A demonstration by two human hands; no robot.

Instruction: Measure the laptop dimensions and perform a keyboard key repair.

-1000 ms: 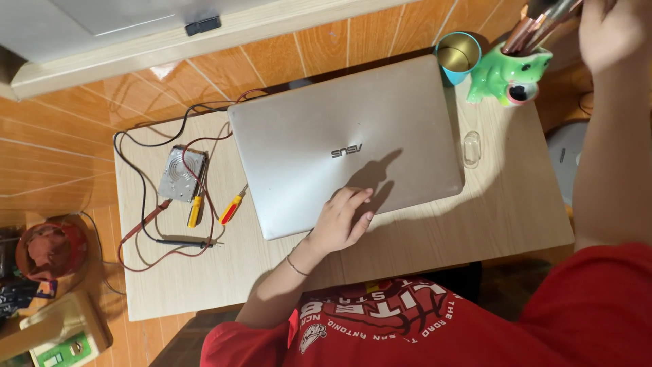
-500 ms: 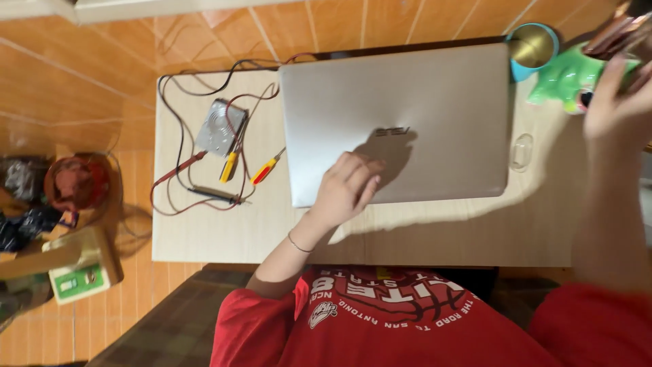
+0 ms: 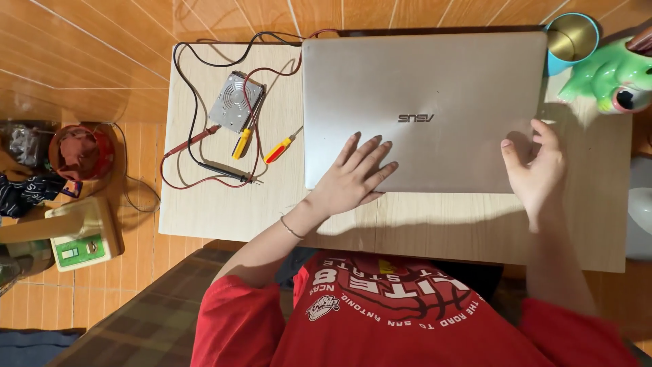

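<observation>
Head view: my left hand (image 3: 353, 178) lies flat, fingers spread, on the closed silver laptop (image 3: 424, 109) at its 7 o'clock corner; my right hand (image 3: 536, 166), loosely open, touches 4 o'clock. Centred on the counter (image 3: 224, 204), it looks stiff, smooth, fairly heavy; I'd grip its side edges.

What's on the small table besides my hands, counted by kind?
Closed silver laptop: 1
Bare hard drive: 1
Yellow-handled screwdrivers: 2
Probe leads, red and black: 2
Blue cup: 1
Green frog-shaped holder: 1
Total: 8

Closed silver laptop (image 3: 435, 88), flat on table (image 3: 224, 211)
</observation>
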